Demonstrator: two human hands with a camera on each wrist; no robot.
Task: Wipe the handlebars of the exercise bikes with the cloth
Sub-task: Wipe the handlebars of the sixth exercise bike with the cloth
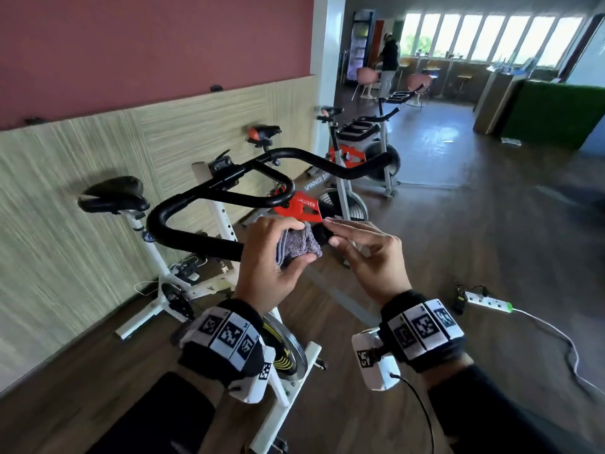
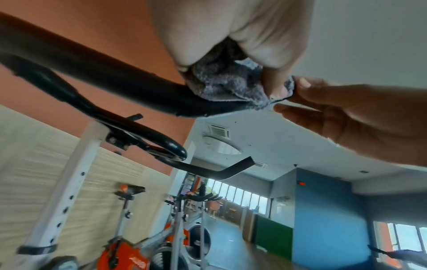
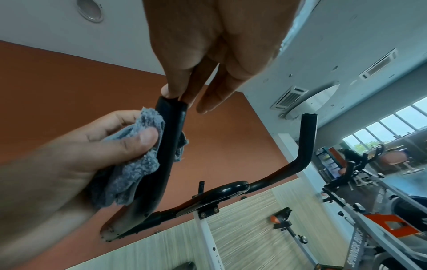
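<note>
A white exercise bike stands in front of me with black handlebars (image 1: 196, 239). My left hand (image 1: 289, 247) grips a grey fluffy cloth (image 1: 307, 242) wrapped round the near right end of the bar. From below, the cloth (image 2: 221, 82) shows bunched between thumb and fingers on the bar (image 2: 138, 85). My right hand (image 1: 330, 231) is held just right of it, fingers straight. Its fingertips (image 3: 169, 92) touch the very tip of the bar (image 3: 171, 146), next to the cloth (image 3: 136, 164). The bar's far grip is bare.
Beyond stand a grey and orange bike (image 1: 327, 191) and a third bike (image 1: 370, 132). A power strip (image 1: 487, 301) with a cable lies on the floor at right. A panelled wall runs along the left. A person (image 1: 389, 60) stands far back, near a green counter (image 1: 550, 116).
</note>
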